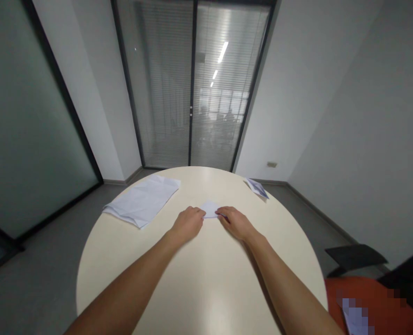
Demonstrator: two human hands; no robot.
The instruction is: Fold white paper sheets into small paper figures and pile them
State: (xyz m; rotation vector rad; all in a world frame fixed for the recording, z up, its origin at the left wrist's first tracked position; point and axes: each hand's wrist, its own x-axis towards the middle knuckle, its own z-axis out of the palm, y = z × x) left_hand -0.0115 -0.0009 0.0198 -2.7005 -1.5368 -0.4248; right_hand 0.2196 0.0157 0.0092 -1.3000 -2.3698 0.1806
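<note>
A small piece of folded white paper (209,209) lies on the table between my two hands, its top narrowing to a blunt point. My left hand (189,222) is closed at the paper's left edge, fingers together and thumb low. At the right edge, my right hand (236,221) has its fingers curled onto the paper, with the thumb tucked beneath. Parts of the paper's side edges are hidden under the fingertips.
The round cream table (206,274) carries a stack of creased white sheets (145,197) at the left and a folded printed paper (257,188) near its right rim. A red chair (374,298) with a black armrest (355,257) stands at the lower right. Glass doors (192,83) are behind.
</note>
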